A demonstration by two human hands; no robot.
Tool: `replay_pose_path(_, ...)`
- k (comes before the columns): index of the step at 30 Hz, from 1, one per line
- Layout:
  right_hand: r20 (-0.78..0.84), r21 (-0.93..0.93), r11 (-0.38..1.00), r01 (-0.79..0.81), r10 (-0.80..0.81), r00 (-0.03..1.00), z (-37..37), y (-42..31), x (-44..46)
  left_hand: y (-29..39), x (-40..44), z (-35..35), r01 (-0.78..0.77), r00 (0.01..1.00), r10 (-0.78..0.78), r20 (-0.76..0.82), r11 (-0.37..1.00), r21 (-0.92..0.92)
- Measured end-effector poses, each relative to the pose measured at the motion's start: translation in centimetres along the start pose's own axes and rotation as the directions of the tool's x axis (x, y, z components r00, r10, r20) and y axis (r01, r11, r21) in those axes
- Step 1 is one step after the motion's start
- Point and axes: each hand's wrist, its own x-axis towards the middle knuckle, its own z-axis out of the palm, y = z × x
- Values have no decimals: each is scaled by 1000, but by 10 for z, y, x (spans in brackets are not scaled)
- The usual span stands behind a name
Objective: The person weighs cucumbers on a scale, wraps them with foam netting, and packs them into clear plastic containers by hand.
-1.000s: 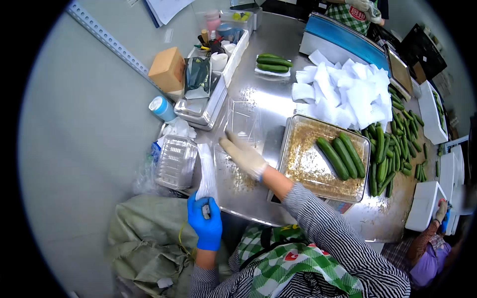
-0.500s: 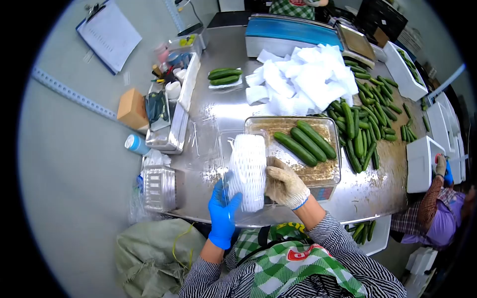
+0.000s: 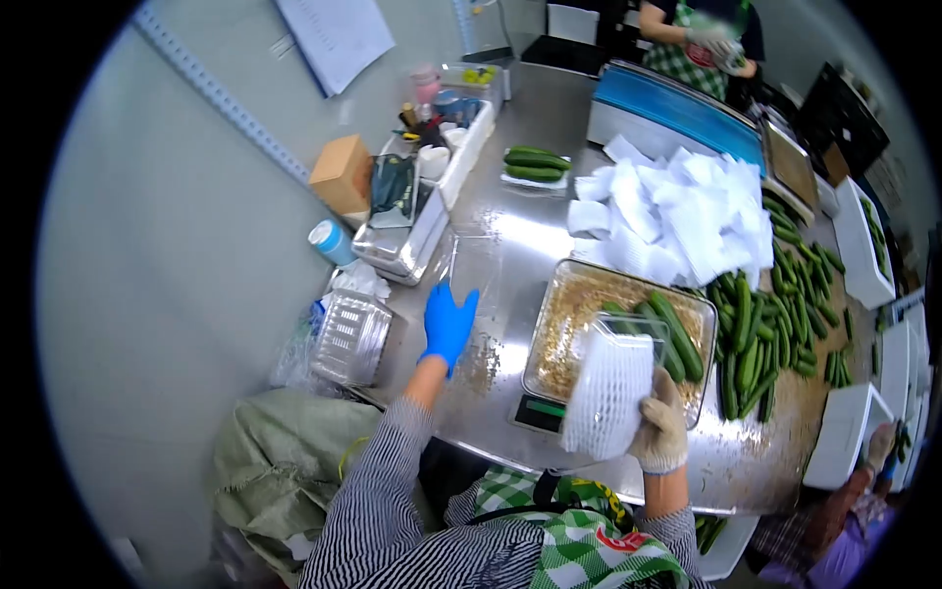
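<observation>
From the head camera: near the worktop's (image 3: 491, 427) front edge, the right hand (image 3: 660, 429) pinches a clear tray (image 3: 628, 322) lined with white net (image 3: 608, 398); toward the left edge, the left hand (image 3: 448, 324) spreads its fingers. A light rim grip should avoid denting.

Head-worn wide-angle view, facing forward and down, from just above the steel table (image 3: 481, 414)

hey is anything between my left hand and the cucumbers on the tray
Yes: in this view, your right hand holds a clear container with white foam between your left hand and the cucumbers, partly hiding them.
</observation>
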Motion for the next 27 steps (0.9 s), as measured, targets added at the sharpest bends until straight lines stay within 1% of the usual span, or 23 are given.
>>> replay_pose_path(1, -16, -4, 1000, -13, 13, 1000, 1, 3, 0, -25, 26, 17, -19, 989, 60, -137, 960, 281)
replay_pose_path(3, -57, -16, 999, -27, 26, 998, 3, 5, 3, -31, 54, 28, 146, 988, -152, -23, 881, 450)
replay_pose_path(4, -60, -17, 999, -30, 29, 998, 3, 8, 5, -34, 61, 34, 211, 964, -265, 25, 818, 535)
replay_pose_path(5, -65, -16, 999, -35, 34, 997, 3, 12, 6, -38, 63, 37, 179, 981, -192, -37, 809, 560)
replay_pose_path(8, -67, -12, 997, -77, 76, 995, 11, 23, 12, -47, 75, 36, 256, 933, -347, 94, 826, 502)
replay_pose_path(9, -58, -18, 995, -100, 99, 993, 10, 28, 14, -60, 70, 46, 222, 969, -245, -13, 853, 473)
replay_pose_path(11, -44, -19, 991, -129, 128, 991, 16, 38, 21, -84, 73, 61, 208, 965, -240, 102, 944, 254)
replay_pose_path(12, -32, -23, 989, -148, 147, 989, 22, 42, 24, -91, 72, 63, 205, 962, -226, 156, 969, 137)
replay_pose_path(14, -10, -38, 983, -179, 178, 984, 33, 45, 30, -66, 48, 39, 147, 986, -145, 78, 989, -24)
replay_pose_path(15, 3, -46, 980, -193, 194, 981, 38, 46, 32, -46, 34, 16, 109, 994, -106, 36, 989, -100)
replay_pose_path(17, 20, -57, 975, -215, 216, 976, 47, 46, 35, -14, 10, -51, 65, 990, -87, -112, 980, -188)
replay_pose_path(19, 20, -73, 971, -230, 232, 973, 57, 46, 38, -37, 12, -112, 48, 956, -123, -265, 961, -272)
replay_pose_path(20, 23, -80, 968, -237, 239, 971, 61, 47, 40, -48, 13, -146, -96, 869, 51, -492, 993, -67)
replay_pose_path(21, 29, -84, 967, -239, 242, 970, 64, 49, 42, -77, 21, -174, -53, 830, 25, -557, 998, -35)
replay_pose_path(22, 33, -89, 967, -240, 243, 969, 66, 51, 44, -102, 29, -201, 2, 818, -60, -571, 995, -101)
replay_pose_path(24, 41, -103, 960, -260, 265, 963, 70, 55, 45, -131, 37, -244, 109, 815, -39, -578, 990, 87)
replay_pose_path(27, 74, -105, 941, -323, 331, 941, 73, 67, 43, -197, 59, -267, 77, 913, -44, -407, 995, 65)
